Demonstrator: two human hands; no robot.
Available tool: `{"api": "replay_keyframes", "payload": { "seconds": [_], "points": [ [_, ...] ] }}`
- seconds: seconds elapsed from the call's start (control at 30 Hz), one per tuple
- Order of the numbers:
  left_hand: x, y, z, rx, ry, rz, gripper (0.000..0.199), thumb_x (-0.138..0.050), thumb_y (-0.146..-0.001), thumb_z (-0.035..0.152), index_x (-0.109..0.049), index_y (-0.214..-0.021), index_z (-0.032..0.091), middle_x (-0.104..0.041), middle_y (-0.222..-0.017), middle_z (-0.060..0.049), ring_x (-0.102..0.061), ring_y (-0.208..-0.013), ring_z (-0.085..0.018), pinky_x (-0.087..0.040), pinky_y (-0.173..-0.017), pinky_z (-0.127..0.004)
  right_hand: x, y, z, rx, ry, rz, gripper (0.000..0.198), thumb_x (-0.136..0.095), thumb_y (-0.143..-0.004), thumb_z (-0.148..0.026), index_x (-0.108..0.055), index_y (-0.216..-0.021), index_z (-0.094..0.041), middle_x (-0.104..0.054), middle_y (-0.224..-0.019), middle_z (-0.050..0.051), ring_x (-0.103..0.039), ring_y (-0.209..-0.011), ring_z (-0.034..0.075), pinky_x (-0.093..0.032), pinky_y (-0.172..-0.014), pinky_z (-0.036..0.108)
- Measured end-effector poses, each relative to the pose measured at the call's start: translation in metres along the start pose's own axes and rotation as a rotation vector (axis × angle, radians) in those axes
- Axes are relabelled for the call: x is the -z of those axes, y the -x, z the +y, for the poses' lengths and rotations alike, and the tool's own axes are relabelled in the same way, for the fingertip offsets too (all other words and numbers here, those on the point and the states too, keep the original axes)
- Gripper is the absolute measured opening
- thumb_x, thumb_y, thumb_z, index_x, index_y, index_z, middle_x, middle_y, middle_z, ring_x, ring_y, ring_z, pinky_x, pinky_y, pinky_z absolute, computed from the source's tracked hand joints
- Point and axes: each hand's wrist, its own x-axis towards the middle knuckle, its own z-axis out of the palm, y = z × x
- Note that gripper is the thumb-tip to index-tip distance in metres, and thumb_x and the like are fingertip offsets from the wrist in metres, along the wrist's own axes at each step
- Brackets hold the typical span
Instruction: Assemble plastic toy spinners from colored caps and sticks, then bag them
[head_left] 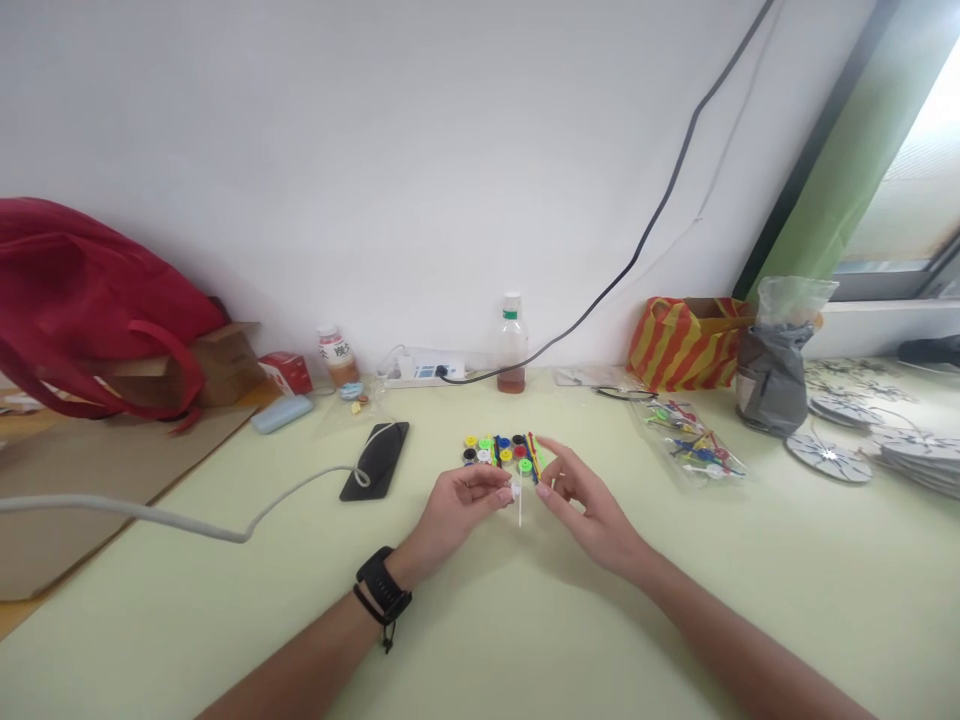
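My left hand [466,508], with a black watch on the wrist, is closed in a pinch on a small white plastic piece [515,491]. A thin white stick [520,508] stands out just beside it, between my two hands; whether it is joined to that piece I cannot tell. Close on the other side is my right hand [589,505], its thumb and forefinger apart and nothing visible between them. Just beyond my fingertips lie small round parts in several colours, among them a red one [520,452] and a yellow one [471,441], with coloured sticks [534,455] alongside.
Left of my hands lies a black phone [379,460] under a pale cable. A bottle [512,345] and a power strip [427,370] stand by the wall. To the right are a bag of coloured parts [694,443], a striped bag [682,345] and stacked discs [829,458].
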Motion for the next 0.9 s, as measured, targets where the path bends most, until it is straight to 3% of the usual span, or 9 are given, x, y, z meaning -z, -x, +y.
{"api": "replay_keyframes", "payload": {
  "seconds": [0.07, 0.13, 0.17, 0.2, 0.27, 0.53, 0.63, 0.8, 0.9],
  "points": [
    [-0.0001, -0.0002, 0.0002, 0.002, 0.0, -0.002, 0.031, -0.088, -0.075, 0.033, -0.078, -0.099, 0.016, -0.077, -0.099, -0.007, -0.069, -0.091, -0.018, -0.057, -0.087, -0.029, -0.0011, 0.0008, 0.0011, 0.01, 0.019, 0.024, 0.052, -0.056, -0.096, -0.051, -0.048, -0.143, -0.029, -0.057, -0.104, 0.003, -0.05, -0.066, 0.013, -0.044, -0.06, 0.027],
    [-0.0004, -0.0002, 0.0004, 0.0, 0.002, 0.002, 0.032, -0.089, -0.074, 0.033, -0.078, -0.098, 0.015, -0.077, -0.099, -0.008, -0.07, -0.091, -0.018, -0.057, -0.087, -0.03, -0.0011, 0.0007, 0.001, -0.005, 0.017, -0.052, 0.036, -0.048, -0.1, -0.053, -0.067, -0.108, -0.023, -0.058, -0.094, 0.003, -0.051, -0.067, 0.014, -0.045, -0.066, 0.029],
    [-0.0006, -0.0002, 0.0005, -0.001, 0.001, 0.006, 0.032, -0.089, -0.073, 0.033, -0.078, -0.097, 0.015, -0.077, -0.099, -0.008, -0.07, -0.092, -0.018, -0.057, -0.087, -0.03, -0.0007, 0.0001, 0.0008, -0.019, 0.004, -0.113, 0.046, -0.043, -0.102, -0.054, -0.067, -0.083, -0.021, -0.056, -0.084, 0.003, -0.05, -0.067, 0.014, -0.045, -0.069, 0.03],
    [-0.0008, 0.0, 0.0005, -0.001, -0.002, 0.009, 0.032, -0.089, -0.073, 0.033, -0.078, -0.097, 0.015, -0.077, -0.1, -0.008, -0.07, -0.092, -0.019, -0.057, -0.088, -0.03, -0.0001, -0.0006, 0.0006, -0.035, -0.015, -0.169, 0.058, -0.038, -0.104, -0.055, -0.057, -0.063, -0.02, -0.053, -0.072, 0.002, -0.049, -0.065, 0.014, -0.044, -0.071, 0.031],
    [-0.001, 0.0002, 0.0005, -0.001, -0.006, 0.016, 0.032, -0.089, -0.073, 0.033, -0.078, -0.097, 0.015, -0.077, -0.1, -0.007, -0.069, -0.092, -0.018, -0.057, -0.089, -0.03, 0.0011, -0.0024, 0.0006, -0.067, -0.062, -0.206, 0.066, -0.034, -0.104, -0.057, -0.04, -0.05, -0.02, -0.044, -0.06, 0.001, -0.044, -0.06, 0.014, -0.042, -0.069, 0.031],
    [-0.0009, 0.0006, 0.0004, -0.004, -0.031, -0.029, 0.031, -0.087, -0.077, 0.034, -0.077, -0.099, 0.015, -0.076, -0.097, -0.008, -0.069, -0.09, -0.018, -0.056, -0.088, -0.031, -0.0025, -0.0026, 0.0039, -0.045, -0.071, -0.056, 0.025, -0.064, -0.095, -0.045, -0.057, -0.097, -0.021, -0.061, -0.086, 0.001, -0.055, -0.072, 0.014, -0.045, -0.066, 0.028],
    [-0.0009, 0.0009, -0.001, -0.008, -0.029, -0.055, 0.029, -0.085, -0.079, 0.034, -0.076, -0.1, 0.014, -0.075, -0.099, -0.008, -0.069, -0.092, -0.019, -0.056, -0.09, -0.033, -0.0057, -0.001, 0.0041, -0.018, -0.042, -0.081, 0.024, -0.064, -0.095, -0.04, -0.057, -0.11, -0.023, -0.066, -0.1, 0.004, -0.061, -0.077, 0.015, -0.049, -0.07, 0.03],
    [-0.0006, 0.0013, -0.0028, -0.008, -0.012, -0.08, 0.028, -0.084, -0.081, 0.033, -0.076, -0.101, 0.015, -0.075, -0.101, -0.009, -0.069, -0.094, -0.019, -0.055, -0.091, -0.032, -0.0073, 0.0, 0.0052, 0.015, 0.051, -0.118, 0.018, -0.061, -0.096, -0.034, -0.063, -0.111, -0.024, -0.068, -0.098, 0.004, -0.062, -0.079, 0.015, -0.051, -0.068, 0.028],
    [0.0, 0.0014, -0.002, 0.001, 0.004, -0.075, 0.028, -0.083, -0.082, 0.033, -0.076, -0.103, 0.015, -0.075, -0.102, -0.008, -0.069, -0.094, -0.019, -0.055, -0.09, -0.031, -0.0065, 0.001, 0.007, 0.038, 0.064, -0.102, 0.034, -0.061, -0.095, -0.031, -0.057, -0.129, -0.026, -0.065, -0.098, 0.003, -0.06, -0.076, 0.014, -0.052, -0.069, 0.028]
  ]
}}
